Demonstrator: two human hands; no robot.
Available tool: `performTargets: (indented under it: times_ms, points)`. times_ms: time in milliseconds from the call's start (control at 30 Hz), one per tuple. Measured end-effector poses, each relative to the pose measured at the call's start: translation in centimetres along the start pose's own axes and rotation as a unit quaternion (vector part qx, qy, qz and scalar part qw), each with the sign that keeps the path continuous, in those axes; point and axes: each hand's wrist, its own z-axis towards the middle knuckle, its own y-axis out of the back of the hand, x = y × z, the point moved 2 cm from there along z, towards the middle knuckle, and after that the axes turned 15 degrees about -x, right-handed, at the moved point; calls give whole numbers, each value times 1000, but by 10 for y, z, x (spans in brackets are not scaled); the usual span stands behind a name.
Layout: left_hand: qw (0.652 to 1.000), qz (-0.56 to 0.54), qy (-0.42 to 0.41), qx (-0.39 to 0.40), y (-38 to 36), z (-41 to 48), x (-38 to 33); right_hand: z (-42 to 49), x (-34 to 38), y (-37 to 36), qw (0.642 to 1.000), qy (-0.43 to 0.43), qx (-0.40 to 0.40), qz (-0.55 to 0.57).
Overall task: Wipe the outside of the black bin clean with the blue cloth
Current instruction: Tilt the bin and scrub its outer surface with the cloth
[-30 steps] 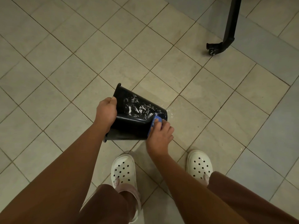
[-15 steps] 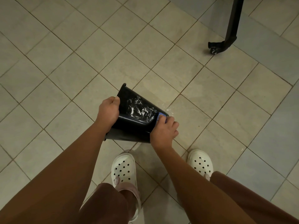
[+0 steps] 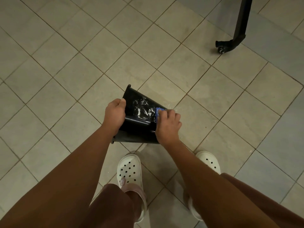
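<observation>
The black bin (image 3: 138, 127) lies tilted on its side above the tiled floor, its rim toward me and its base pointing away to the right. White soapy smears cover its upper wall. My left hand (image 3: 115, 114) grips the bin's rim on the left side. My right hand (image 3: 167, 123) holds the blue cloth (image 3: 158, 112) and presses it against the bin's right end, near the base. Only a small blue edge of the cloth shows past my fingers.
Beige floor tiles (image 3: 82, 71) stretch all round. A black metal leg with a caster wheel (image 3: 222, 46) stands at the upper right. My two feet in white perforated clogs (image 3: 129, 170) are just below the bin.
My right hand with the cloth has slid up along the bin's right end, from its lower side toward the top. The left hand keeps its grip on the rim.
</observation>
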Motion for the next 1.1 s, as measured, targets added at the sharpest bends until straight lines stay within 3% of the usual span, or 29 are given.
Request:
performTargets:
  times_ms: [200,400,633,767,900,1100]
  points:
    - [1000,-2,15,-27,-3,1,-3,-5,-11,4,990,-136,13,-43]
    - [1000,6,-12,3,1,-1,0,-10,24,4,999,-23,23,-11]
    - [999,38,-34,-19,-9,-2,-2,5,-18,10,988,-134,42,-69]
    - [999,37,-36,-6,-6,-1,3,-16,12,1,995,-84,18,-43]
    - [999,20,-38,0,-5,-3,7,9,6,3,999,-12,42,-30]
    - [999,22,-43,-18,-9,-3,4,2,-10,6,985,-158,13,-70]
